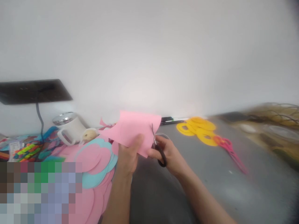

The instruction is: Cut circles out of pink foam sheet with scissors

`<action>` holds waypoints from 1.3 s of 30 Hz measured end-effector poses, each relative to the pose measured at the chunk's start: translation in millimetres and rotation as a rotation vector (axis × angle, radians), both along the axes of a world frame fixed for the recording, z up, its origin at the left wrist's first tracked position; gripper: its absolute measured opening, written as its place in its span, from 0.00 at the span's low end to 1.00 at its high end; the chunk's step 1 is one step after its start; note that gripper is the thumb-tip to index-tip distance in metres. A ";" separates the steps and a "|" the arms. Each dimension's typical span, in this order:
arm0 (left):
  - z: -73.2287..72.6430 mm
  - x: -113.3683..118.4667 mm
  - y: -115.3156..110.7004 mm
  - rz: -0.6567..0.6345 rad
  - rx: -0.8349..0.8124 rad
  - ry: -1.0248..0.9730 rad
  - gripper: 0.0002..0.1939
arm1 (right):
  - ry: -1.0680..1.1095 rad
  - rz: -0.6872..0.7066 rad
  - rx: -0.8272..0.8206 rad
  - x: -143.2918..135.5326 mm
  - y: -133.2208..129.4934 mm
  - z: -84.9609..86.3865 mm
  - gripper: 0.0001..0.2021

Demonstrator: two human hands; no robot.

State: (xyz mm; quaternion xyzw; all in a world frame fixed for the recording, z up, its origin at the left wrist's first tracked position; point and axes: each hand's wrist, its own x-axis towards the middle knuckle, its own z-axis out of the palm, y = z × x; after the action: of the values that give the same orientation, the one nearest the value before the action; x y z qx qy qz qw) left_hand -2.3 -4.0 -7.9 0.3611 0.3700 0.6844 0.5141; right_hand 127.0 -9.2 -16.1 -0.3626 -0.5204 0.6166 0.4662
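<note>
A sheet of pink paper is held up above the grey table by my left hand, closed on its lower edge with the thumb across the front. My right hand grips black-handled scissors, fingers in the loops. Their blades stand at the right part of the sheet, one of them showing in front of it. A ragged strip of the pink paper sticks out at its left. Pink and blue paper circles lie piled beside my left forearm.
Yellow paper shapes and pink scissors lie on the right of the grey table. Black pens are near the wall. A white lidded mug and colourful clutter stand at left. The lower left is pixelated.
</note>
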 end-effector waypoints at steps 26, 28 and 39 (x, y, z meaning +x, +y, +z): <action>2.0 -2.4 -1.1 -0.043 -0.024 0.024 0.30 | -0.021 -0.024 -0.025 1.5 -0.4 -0.7 0.20; 2.0 -2.4 -1.2 -0.050 -0.020 0.023 0.30 | -0.037 -0.035 -0.031 1.7 -0.4 -0.9 0.21; 2.4 -9.5 -2.3 -0.161 -0.041 0.038 0.31 | -0.018 0.006 0.009 4.2 0.0 1.7 0.23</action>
State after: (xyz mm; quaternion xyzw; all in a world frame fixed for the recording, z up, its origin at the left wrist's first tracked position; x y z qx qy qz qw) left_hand -11.7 -6.3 -5.5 0.3920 0.3635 0.6261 0.5676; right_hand 131.2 -9.2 -14.4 -0.3644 -0.5285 0.6124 0.4614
